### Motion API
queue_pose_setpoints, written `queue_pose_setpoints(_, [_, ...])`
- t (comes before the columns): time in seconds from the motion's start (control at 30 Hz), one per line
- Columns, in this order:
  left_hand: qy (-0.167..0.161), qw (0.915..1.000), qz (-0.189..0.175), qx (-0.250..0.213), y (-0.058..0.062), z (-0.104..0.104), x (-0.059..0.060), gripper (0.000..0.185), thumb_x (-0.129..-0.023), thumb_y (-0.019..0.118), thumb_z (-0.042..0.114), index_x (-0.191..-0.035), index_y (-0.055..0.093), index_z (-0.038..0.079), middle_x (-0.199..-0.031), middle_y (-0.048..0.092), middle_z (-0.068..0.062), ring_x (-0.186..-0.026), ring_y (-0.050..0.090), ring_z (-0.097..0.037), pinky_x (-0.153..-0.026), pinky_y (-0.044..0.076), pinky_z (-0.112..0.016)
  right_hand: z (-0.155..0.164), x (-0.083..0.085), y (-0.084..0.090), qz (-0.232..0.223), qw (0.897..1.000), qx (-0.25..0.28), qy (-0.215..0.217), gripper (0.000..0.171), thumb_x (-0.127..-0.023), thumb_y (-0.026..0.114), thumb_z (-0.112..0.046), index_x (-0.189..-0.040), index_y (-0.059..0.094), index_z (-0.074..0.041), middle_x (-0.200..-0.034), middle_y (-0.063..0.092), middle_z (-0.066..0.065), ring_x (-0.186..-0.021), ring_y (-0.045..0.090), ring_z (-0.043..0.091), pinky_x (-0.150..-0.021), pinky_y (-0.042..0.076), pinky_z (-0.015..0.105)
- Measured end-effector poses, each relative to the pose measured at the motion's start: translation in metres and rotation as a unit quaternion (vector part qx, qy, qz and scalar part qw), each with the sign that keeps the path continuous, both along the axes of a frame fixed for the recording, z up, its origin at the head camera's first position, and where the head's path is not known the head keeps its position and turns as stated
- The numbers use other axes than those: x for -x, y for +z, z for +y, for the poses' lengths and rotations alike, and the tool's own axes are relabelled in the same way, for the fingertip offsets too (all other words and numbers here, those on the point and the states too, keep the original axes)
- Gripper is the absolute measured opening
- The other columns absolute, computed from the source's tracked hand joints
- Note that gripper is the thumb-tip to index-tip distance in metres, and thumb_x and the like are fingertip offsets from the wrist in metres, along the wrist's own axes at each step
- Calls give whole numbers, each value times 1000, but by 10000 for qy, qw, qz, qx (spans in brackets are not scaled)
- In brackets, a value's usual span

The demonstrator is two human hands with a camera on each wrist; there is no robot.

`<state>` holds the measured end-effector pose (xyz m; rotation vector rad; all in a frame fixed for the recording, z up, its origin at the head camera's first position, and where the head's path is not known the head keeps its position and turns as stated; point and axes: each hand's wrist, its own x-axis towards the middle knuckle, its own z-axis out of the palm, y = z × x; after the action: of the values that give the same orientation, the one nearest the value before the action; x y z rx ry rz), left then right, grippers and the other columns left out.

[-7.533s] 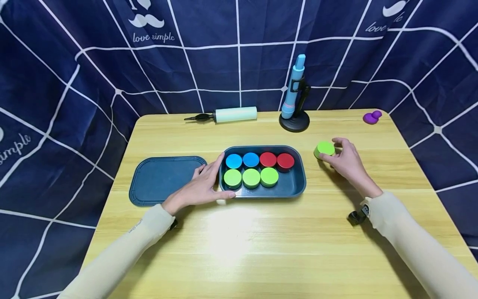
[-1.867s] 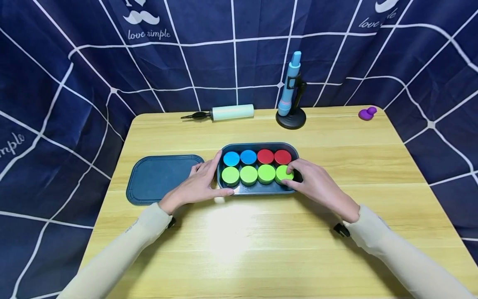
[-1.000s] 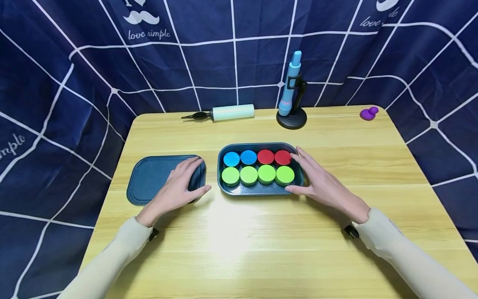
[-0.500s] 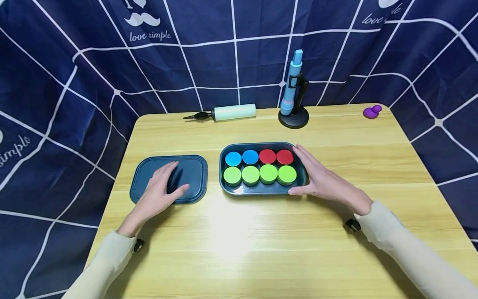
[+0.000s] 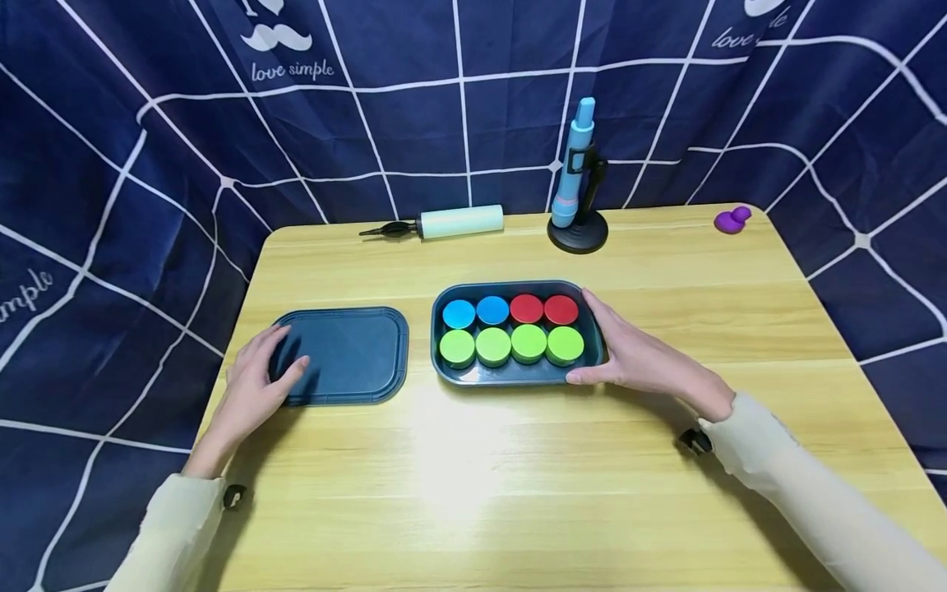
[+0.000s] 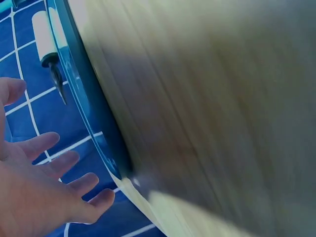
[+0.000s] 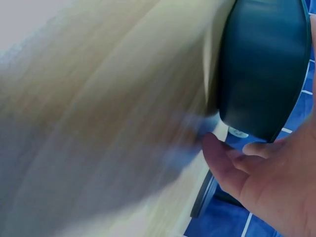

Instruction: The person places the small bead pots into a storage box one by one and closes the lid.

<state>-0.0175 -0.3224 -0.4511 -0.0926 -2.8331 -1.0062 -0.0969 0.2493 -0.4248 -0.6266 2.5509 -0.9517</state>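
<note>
A dark blue plastic box (image 5: pixel 518 376) stands mid-table in the head view, with two rows of small round tubs inside. Blue tubs (image 5: pixel 476 312) and red tubs (image 5: pixel 543 309) make up the back row; green-topped tubs (image 5: pixel 510 345) fill the front one. My right hand (image 5: pixel 639 353) holds the box's right end, thumb at the front corner and fingers at the back. Flat on the table to the left lies a matching lid (image 5: pixel 348 353). Fingers spread, my left hand (image 5: pixel 255 386) hovers at the lid's left edge; contact cannot be made out. It holds nothing.
At the back of the wooden table (image 5: pixel 473 493) are a white hand pump (image 5: pixel 460 222), a light blue wand-shaped device (image 5: pixel 573 177) on a black stand (image 5: pixel 579 234), and a purple knobbed piece (image 5: pixel 732 219). A blue checked curtain (image 5: pixel 414 123) surrounds the table's back and sides.
The right hand put the last green tub into the box, then took the box's right end. The left hand left the box's left end and moved left across to the lid's far-left edge.
</note>
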Motion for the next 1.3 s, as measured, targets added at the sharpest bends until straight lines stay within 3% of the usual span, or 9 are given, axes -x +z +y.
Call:
queue_pose_setpoints(0.27, [129,9998,83,87,-3,-13,-5,64,-103,74,26,-153,53,-8,-156,43,-40,-143,36,-64,-109,24,-80,0,0,3,-197,9997,-172,2,132,-90,91,-49,-177,-5,-23,-179,17,16,-160,25,40,-122,29,68])
queue_pose_setpoints(0.53, [280,9987,-405,132,-4,-21,-9,68,-104,71,26,-147,48,-22,-155,34,-46,-144,30,-65,-113,28,-76,0,-1,3,-287,9995,-124,-1,131,-91,90,-49,-177,-6,-26,-180,15,14,-160,25,40,-122,29,68])
queue_pose_setpoints(0.87, [268,9978,-479,376,-6,-32,-7,54,-107,69,20,-139,57,-21,-127,54,-34,-116,44,-51,-94,37,-60,1,-1,1,-239,9997,-107,6,131,-91,90,-49,-177,-6,-26,-180,14,12,-161,24,39,-122,29,67])
queue_pose_setpoints(1.03, [155,9987,-98,473,-9,-38,-3,39,-97,68,-6,-133,64,-20,-112,58,-28,-95,54,-39,-82,38,-39,1,-2,1,-258,9996,-111,-29,131,-91,90,-49,-177,-6,-26,-181,14,12,-161,24,39,-122,29,68])
queue_pose_setpoints(1.13, [144,9982,90,579,-8,-43,-2,41,-88,63,-17,-129,68,-18,-101,60,-23,-86,54,-33,-74,35,-31,0,-2,1,-238,9997,-91,-27,130,-92,89,-49,-177,-6,-26,-180,14,12,-161,24,38,-122,29,67])
queue_pose_setpoints(1.3, [178,9974,-97,688,-5,-47,0,42,-87,62,-16,-128,70,-14,-86,57,-15,-80,51,-28,-72,37,-37,0,-2,0,-200,9998,-35,-26,129,-92,90,-48,-177,-5,-26,-179,17,13,-160,26,38,-122,30,67])
